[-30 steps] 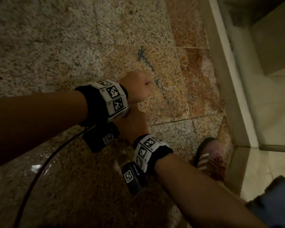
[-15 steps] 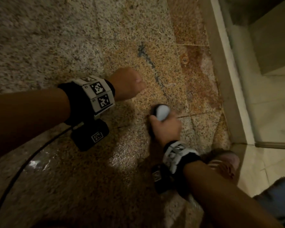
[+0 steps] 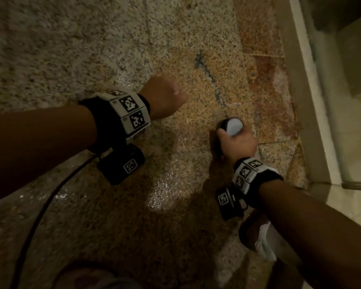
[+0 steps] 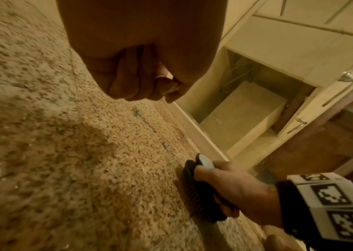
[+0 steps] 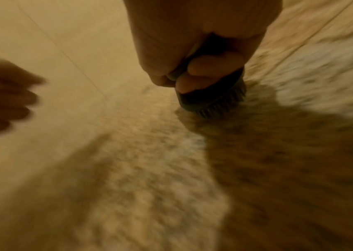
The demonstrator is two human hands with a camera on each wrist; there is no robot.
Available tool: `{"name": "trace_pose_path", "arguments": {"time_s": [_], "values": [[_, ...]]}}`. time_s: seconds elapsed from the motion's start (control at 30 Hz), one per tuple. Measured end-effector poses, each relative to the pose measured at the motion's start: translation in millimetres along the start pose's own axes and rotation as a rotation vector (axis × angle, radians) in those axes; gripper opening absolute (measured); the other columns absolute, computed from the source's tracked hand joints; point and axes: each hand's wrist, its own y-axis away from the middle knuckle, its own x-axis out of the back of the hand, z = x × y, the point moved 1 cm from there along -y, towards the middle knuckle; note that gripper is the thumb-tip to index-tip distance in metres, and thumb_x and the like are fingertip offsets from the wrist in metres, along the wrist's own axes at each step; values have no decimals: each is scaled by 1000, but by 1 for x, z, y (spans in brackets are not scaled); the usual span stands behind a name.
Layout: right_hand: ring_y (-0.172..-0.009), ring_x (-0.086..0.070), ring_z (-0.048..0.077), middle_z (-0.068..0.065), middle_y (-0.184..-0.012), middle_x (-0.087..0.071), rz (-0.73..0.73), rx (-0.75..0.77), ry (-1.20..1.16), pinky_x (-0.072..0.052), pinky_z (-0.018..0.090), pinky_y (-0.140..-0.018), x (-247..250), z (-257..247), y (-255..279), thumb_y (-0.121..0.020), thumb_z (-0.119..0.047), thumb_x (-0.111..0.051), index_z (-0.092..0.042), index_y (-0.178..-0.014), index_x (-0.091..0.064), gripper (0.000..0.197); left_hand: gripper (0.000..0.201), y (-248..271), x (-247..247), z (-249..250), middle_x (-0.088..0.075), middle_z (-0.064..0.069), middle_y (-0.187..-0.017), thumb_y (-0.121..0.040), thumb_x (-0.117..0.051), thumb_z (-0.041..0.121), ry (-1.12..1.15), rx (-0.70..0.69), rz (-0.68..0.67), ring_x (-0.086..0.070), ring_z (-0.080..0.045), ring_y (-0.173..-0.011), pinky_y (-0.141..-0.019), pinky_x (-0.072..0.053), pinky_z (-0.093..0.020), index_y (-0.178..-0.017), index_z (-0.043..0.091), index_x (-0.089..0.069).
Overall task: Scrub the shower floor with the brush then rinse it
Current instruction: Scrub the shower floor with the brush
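Observation:
A black scrub brush [image 3: 231,127] with a pale grey knob stands bristles down on the wet speckled stone floor [image 3: 175,163]. My right hand [image 3: 237,142] grips it from above, fingers wrapped round the handle. The right wrist view shows the brush [image 5: 212,96] pressed to the floor under my right hand [image 5: 192,68], blurred by motion. My left hand [image 3: 167,97] hovers to the left of the brush, curled into a fist. In the left wrist view this left hand [image 4: 137,74] holds nothing, and the brush [image 4: 201,186] lies lower right.
A raised pale curb [image 3: 300,101] with a glass panel bounds the floor on the right. A dark streak [image 3: 208,76] and a reddish stained tile [image 3: 265,84] lie beyond the brush. My sandalled foot [image 3: 256,236] stands at lower right. A black cable [image 3: 40,215] hangs at left.
My right hand has come out from under the left wrist and slid the brush right and forward across the floor. The left hand has stayed in a fist, shifting only slightly.

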Motion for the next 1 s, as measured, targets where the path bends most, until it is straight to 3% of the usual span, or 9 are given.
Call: {"name": "trace_pose_path", "arguments": {"time_s": [0.1,0.2,0.33,0.47,0.57,0.63,0.83,0.93,1.0], "values": [[-99,-61,37,16,-110,-62,2,38,-8,-53,40,-79,-34,-18,30,-76,-53,-70,-14,-126,-47,67,50,1,4,0,-28,-5,-55,-96,-46,16,-44,-28,-23,-34,-20,-62,-69,-34,-39,-51,10,-25],[-90,-59,29,10,-106,-59,-191,185,-52,-51,35,-70,-79,-56,74,-77,-50,-69,-17,-129,-44,67,51,-2,17,-10,-25,-8,-52,-94,-48,17,4,49,4,-22,-18,-49,-52,-22,-31,-50,10,-24],[-98,-58,24,5,-116,-58,-339,323,-83,-43,30,-68,-96,-81,91,-81,-51,-66,-14,-132,-44,67,46,-4,45,-34,-30,-6,-54,-93,-47,18,0,177,132,-29,-15,-49,-55,-23,-29,-52,11,-30],[-93,-59,26,7,-105,-57,-61,221,-121,-49,35,-76,-56,-71,43,-82,-50,-65,-14,-131,-38,66,39,8,64,-67,-34,-5,-62,-88,-48,28,-49,239,240,-40,-21,-64,-59,-36,-31,-55,16,-31],[-106,-59,36,17,-123,-58,44,184,-33,-49,42,-85,-43,-69,9,-85,-59,-58,-11,-147,-24,85,33,22,63,-86,-32,6,-67,-84,-52,17,-22,288,280,-44,-25,-81,-68,-35,-31,-61,20,-28],[-108,-58,39,20,-125,-57,26,219,-23,-50,45,-87,-56,-77,11,-87,-62,-53,-12,-149,-22,85,32,31,60,-96,-32,7,-69,-82,-50,9,14,319,279,-45,-30,-82,-64,-30,-28,-64,21,-27],[-88,-60,36,16,-103,-60,-230,505,-10,-53,47,-76,-127,-130,96,-87,-62,-52,-23,-142,-30,71,33,47,68,-107,-37,4,-68,-82,-54,7,50,395,293,-38,-18,-67,-65,-30,-29,-64,21,-31],[-85,-58,28,4,-102,-56,-377,493,-74,-52,39,-70,-124,-142,93,-86,-60,-57,-23,-138,-34,67,35,51,75,-103,-34,3,-67,-82,-53,5,39,384,306,-35,-17,-63,-62,-26,-28,-62,19,-28],[-83,-59,23,-2,-97,-57,-286,471,-156,-46,31,-64,-101,-137,64,-86,-58,-59,-24,-131,-41,60,37,52,80,-102,-30,3,-65,-84,-51,5,21,378,326,-30,-15,-59,-65,-24,-28,-62,18,-25]]}}
